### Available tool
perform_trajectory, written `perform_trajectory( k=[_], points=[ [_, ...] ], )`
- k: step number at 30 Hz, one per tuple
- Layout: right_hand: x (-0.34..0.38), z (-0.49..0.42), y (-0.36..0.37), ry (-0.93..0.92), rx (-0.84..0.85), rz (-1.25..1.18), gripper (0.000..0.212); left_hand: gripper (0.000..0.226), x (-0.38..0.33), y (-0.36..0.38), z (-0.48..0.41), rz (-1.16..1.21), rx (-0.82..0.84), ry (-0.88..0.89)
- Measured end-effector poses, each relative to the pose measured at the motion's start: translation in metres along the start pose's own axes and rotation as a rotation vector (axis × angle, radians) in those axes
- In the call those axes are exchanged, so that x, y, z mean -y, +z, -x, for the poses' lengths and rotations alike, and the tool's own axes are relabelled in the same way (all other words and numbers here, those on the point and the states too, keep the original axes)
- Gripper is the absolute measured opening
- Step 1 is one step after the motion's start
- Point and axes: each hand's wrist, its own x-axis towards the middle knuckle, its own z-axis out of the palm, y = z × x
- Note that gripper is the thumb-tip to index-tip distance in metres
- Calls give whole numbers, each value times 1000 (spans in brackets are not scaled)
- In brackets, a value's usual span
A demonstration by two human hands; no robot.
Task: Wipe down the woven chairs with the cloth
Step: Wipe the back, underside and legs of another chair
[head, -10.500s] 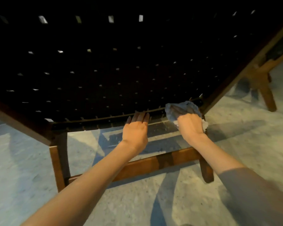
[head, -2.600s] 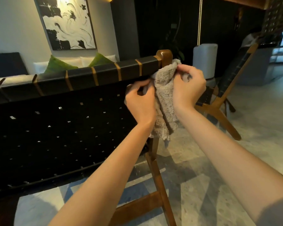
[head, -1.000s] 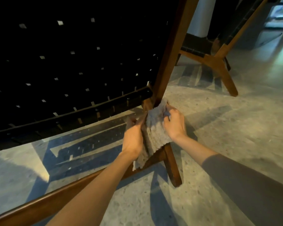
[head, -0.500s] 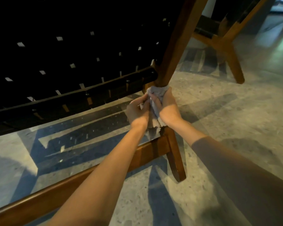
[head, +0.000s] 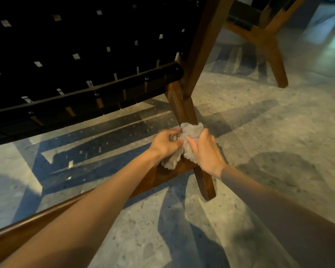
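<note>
A black woven chair back (head: 75, 55) on a brown wooden frame fills the upper left. Its rear leg (head: 184, 97) slants down to the floor at centre. A grey fluffy cloth (head: 190, 132) is wrapped round that leg low down, just above the crossbar (head: 162, 176). My left hand (head: 166, 143) grips the cloth from the left and my right hand (head: 205, 151) grips it from the right, both with curled fingers. The leg under the cloth is hidden.
A second wooden chair with black webbing (head: 263, 33) stands at the upper right, its leg reaching the floor. The grey speckled floor (head: 269, 132) spreads to the right and in front. Chair shadows fall across the floor on the left.
Both hands and the cloth have slid further down the rear leg, from just under the woven back's lower rail towards the crossbar.
</note>
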Motion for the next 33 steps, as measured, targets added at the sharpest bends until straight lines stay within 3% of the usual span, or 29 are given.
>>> perform_trajectory(
  k=[3,8,15,18,21,26,29,33],
  points=[
    [-14,14,6,67,61,25,38,46,-4,5,15,-129,20,124],
    [-27,28,10,99,136,25,52,52,2,26,40,-310,-39,239],
    [-74,85,19,177,322,111,40,43,35,52,66,-511,307,144],
    [-80,95,19,207,357,110,32,46,36,54,71,-523,345,144],
    [-77,102,12,123,218,122,27,38,27,50,72,-440,289,176],
    [-42,99,-13,-193,-225,224,51,24,12,16,76,-345,61,345],
    [-18,78,-24,-361,-177,306,64,24,15,-14,83,-291,-57,367],
    [6,51,-15,-420,103,524,71,26,34,-53,88,-376,-180,294]
  ],
)
